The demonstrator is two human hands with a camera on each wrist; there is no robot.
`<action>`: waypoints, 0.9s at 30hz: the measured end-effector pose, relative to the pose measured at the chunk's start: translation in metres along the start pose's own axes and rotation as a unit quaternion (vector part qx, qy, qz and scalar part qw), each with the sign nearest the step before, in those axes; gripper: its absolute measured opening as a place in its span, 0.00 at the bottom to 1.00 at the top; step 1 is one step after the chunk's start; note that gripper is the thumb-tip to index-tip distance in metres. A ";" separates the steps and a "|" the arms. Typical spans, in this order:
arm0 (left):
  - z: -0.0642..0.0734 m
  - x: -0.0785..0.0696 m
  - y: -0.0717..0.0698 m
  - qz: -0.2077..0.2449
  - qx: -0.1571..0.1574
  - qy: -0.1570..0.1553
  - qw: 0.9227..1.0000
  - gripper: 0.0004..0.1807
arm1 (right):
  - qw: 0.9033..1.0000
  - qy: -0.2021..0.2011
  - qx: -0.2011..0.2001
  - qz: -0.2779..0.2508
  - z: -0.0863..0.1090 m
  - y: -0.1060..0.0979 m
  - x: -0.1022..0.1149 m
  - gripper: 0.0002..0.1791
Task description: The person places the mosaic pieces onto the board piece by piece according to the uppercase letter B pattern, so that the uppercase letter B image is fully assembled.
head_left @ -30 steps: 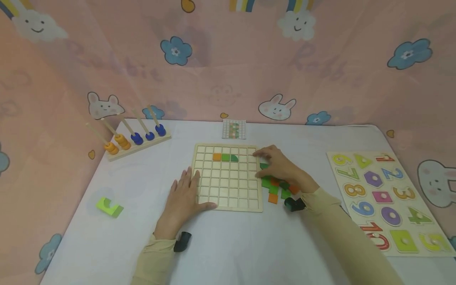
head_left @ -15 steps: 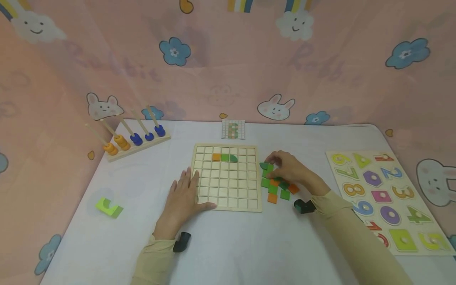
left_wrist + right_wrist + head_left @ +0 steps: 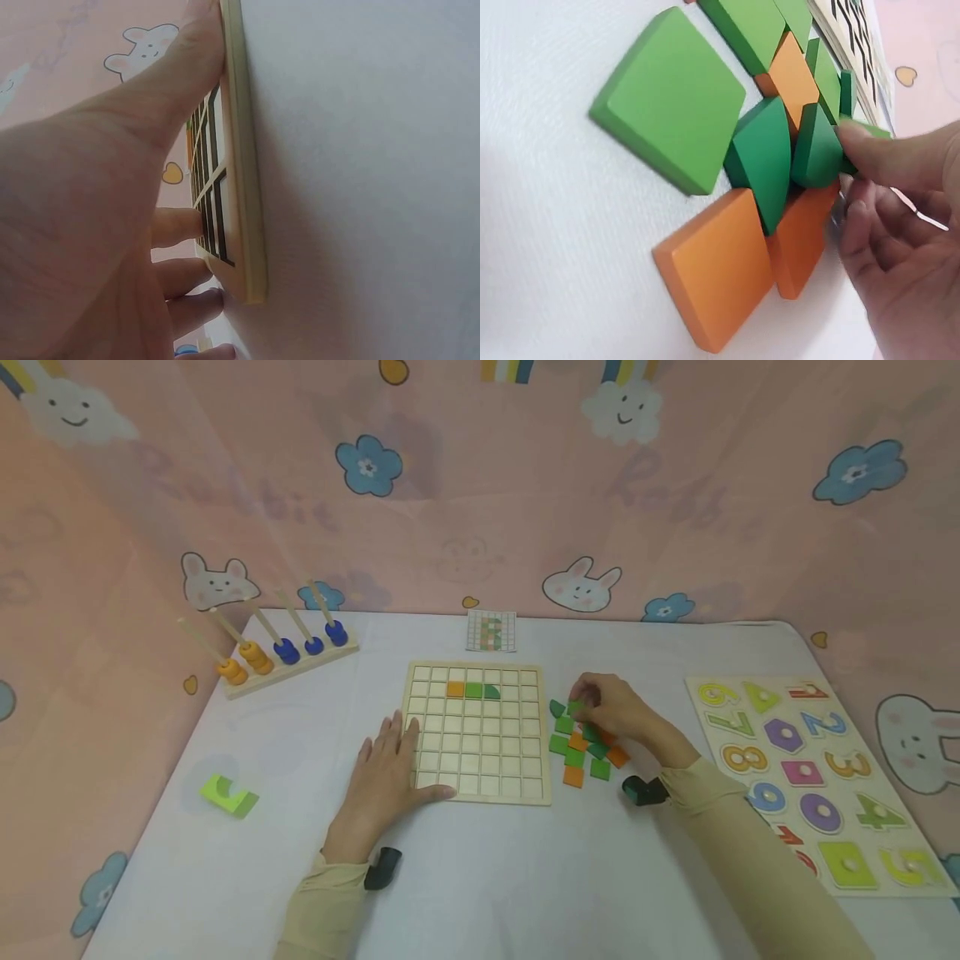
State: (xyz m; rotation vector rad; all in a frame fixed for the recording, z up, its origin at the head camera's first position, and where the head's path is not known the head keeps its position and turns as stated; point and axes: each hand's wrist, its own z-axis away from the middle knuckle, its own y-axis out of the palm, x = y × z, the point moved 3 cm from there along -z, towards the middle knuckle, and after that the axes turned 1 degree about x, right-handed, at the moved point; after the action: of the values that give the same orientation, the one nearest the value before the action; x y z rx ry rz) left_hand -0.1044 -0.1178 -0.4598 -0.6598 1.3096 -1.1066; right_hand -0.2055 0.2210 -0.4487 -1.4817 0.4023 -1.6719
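Observation:
A wooden grid board lies mid-table, with an orange square tile, a green square tile and a dark green quarter-round tile in one row near its top. My left hand rests at the board's lower left corner, fingers straight along the left side, thumb over the front edge. Right of the board, my right hand pinches a light green square tile between thumb and fingers. Just below it lies a loose pile of green and orange tiles, where a dark green rounded tile overlaps its neighbours.
A small printed pattern card lies behind the board. At the back left stands a bead abacus; a lime-green arch block is at the left. A number puzzle board lies at the right, partly under the right sleeve.
My right hand has moved from the board's right edge to the right, back over the pile, and has taken hold of a light green tile. The left hand stays in place.

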 end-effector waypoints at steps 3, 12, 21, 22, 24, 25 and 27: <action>0.000 0.000 0.000 0.001 0.001 -0.001 1.000 0.66 | 1.000 -0.002 -0.022 -0.004 0.000 0.000 0.001 0.11; 0.000 0.000 0.001 -0.001 0.002 -0.002 1.000 0.66 | 0.994 -0.061 -0.071 -0.063 -0.008 0.019 0.019 0.14; -0.001 0.000 0.001 -0.003 0.000 -0.002 1.000 0.65 | 0.991 -0.091 -0.060 -0.074 -0.015 0.050 0.048 0.18; -0.001 0.000 0.001 -0.002 0.000 -0.003 1.000 0.65 | 0.991 -0.093 -0.061 -0.075 -0.015 0.052 0.051 0.18; -0.001 0.000 0.000 -0.002 0.000 -0.002 1.000 0.65 | 0.989 -0.104 -0.070 -0.076 -0.016 0.057 0.057 0.16; 0.000 0.000 0.000 -0.003 -0.001 -0.002 1.000 0.65 | 0.988 -0.108 -0.075 -0.077 -0.017 0.059 0.060 0.15; 0.000 0.000 0.000 -0.006 -0.001 0.000 1.000 0.65 | 0.986 -0.121 -0.081 -0.082 -0.019 0.063 0.066 0.13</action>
State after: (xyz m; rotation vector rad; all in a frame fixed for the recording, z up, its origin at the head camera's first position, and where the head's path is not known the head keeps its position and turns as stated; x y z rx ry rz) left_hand -0.1048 -0.1180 -0.4596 -0.6704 1.3094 -1.1155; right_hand -0.1957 0.1282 -0.4556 -1.8588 0.2939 -1.5880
